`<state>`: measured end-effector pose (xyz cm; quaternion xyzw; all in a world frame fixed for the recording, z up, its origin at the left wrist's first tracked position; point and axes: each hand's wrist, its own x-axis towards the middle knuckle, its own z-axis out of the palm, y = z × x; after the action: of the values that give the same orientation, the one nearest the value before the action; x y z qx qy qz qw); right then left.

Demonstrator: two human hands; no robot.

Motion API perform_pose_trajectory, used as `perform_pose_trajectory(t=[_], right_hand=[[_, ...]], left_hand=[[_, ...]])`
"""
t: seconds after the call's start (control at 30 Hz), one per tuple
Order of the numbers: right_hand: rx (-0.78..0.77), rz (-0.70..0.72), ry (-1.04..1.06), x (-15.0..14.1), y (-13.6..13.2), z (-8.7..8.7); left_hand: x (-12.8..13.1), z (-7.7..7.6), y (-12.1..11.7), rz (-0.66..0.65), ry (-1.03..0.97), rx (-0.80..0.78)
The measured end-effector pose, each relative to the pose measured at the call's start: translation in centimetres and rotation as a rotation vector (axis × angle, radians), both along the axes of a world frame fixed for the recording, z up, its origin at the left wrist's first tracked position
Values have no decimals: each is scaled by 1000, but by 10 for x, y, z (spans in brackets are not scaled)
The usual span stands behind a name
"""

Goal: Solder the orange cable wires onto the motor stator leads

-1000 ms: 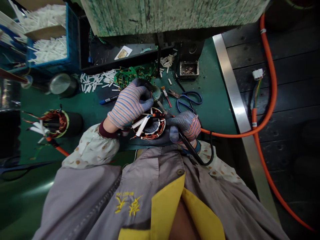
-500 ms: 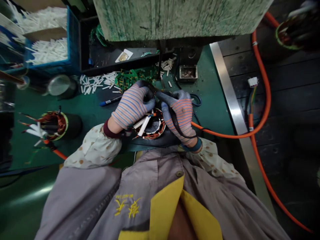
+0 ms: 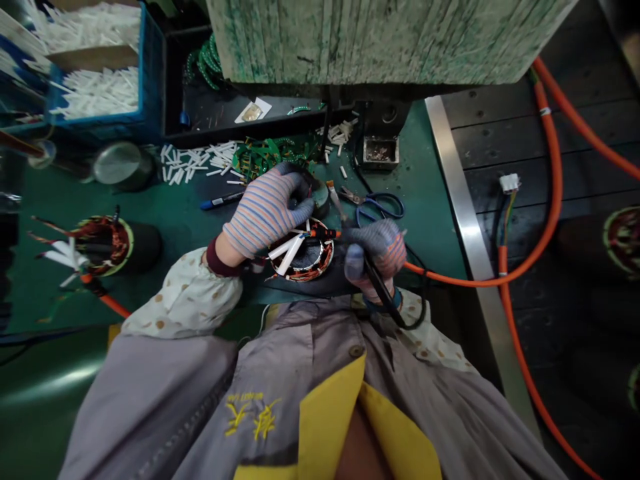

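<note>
My left hand (image 3: 273, 210), in a striped glove with grey fingertips, is curled just above the ring-shaped copper-wound motor stator (image 3: 327, 257). Its thumb and fingers are bent together; what they hold, if anything, is hidden. White sleeves (image 3: 290, 257) and an orange, black-banded cable end (image 3: 323, 233) lie across the stator's opening. To the right, my right hand (image 3: 377, 253) is closed around a black corded tool handle (image 3: 381, 287), whose tip I cannot make out. Beyond the hands lie blue-handled scissors (image 3: 383, 207) and a narrow brush-like piece (image 3: 336, 197).
Another wound stator (image 3: 107, 250) lies at the left. Green circuit pieces (image 3: 265, 153) and short white tubes (image 3: 185, 163) are scattered behind the hands. A blue bin (image 3: 150, 73) holds more tubes. An orange cable (image 3: 460, 283) crosses the metal table edge (image 3: 457, 180). A large block (image 3: 390, 43) overhangs the back.
My right hand has drawn back toward me and to the right with the black handle, uncovering the scissors and brush-like piece. My left hand has stayed almost still.
</note>
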<state>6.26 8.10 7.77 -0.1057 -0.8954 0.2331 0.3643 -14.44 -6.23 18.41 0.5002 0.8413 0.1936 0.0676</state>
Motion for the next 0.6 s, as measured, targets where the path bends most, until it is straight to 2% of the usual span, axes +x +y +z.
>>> perform_pose_trajectory(t=[0.1,0.17,0.33,0.6], right_hand=[[101,29,223,14,-1,-4],[133,72,283,16,-1,-4],[190,93,254,10,2,-4],[138,145,228,15,1,-3]], left_hand=[[1,4,-2,-21,19,-42],[0,5,-3,-36,23,-54],[-3,5,-2,-53,41,-89],[4,8,2,-12,52,-108]])
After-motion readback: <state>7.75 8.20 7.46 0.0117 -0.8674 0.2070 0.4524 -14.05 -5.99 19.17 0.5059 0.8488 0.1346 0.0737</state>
